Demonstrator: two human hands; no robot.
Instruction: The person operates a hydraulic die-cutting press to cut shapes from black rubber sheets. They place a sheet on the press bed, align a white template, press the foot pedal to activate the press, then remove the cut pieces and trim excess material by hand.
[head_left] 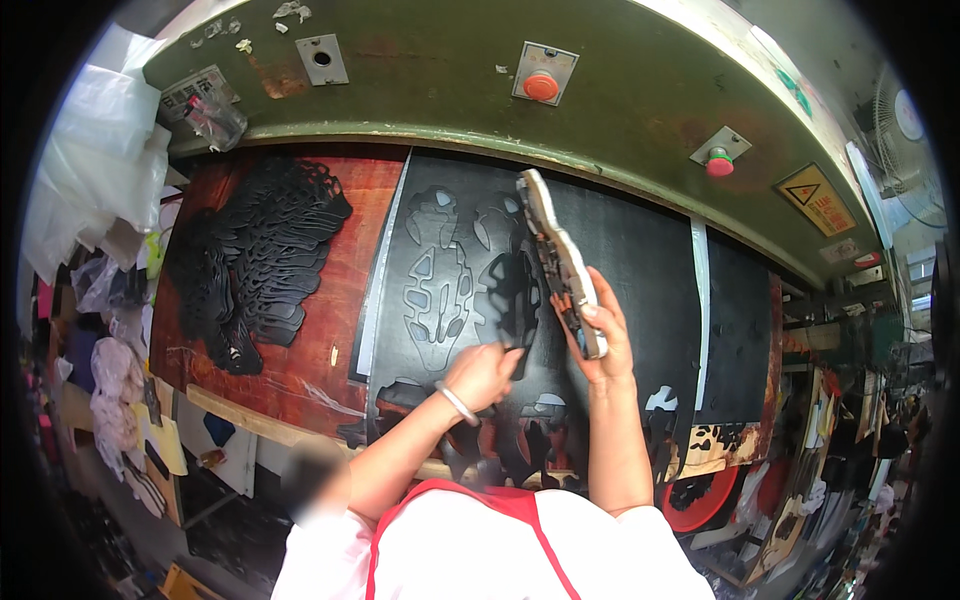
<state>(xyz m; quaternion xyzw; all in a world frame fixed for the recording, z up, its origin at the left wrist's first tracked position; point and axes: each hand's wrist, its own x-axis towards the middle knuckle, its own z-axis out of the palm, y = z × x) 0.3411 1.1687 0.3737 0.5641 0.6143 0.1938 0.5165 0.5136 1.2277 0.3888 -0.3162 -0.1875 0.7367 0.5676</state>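
My right hand [606, 335] grips a sole-shaped cutting die [560, 262] with a pale rim. The die stands tilted on edge above a black sheet [630, 280]. My left hand [483, 374], with a white band at its wrist, is closed at the lower end of a dark cut-out piece [518, 305], which its fingertips appear to pinch. Left of that piece, sole-shaped openings [436, 300] are cut into the sheet. Along the sheet's near edge, more cut shapes leave ragged black strips.
Many black openwork cut pieces [265, 250] lie piled on the red-brown board [330, 330] at left. A green machine beam [430, 80] with a red button [541, 87] spans the far side. Clear plastic bags [105, 140] hang at far left. A red round tub [705, 500] stands near right.
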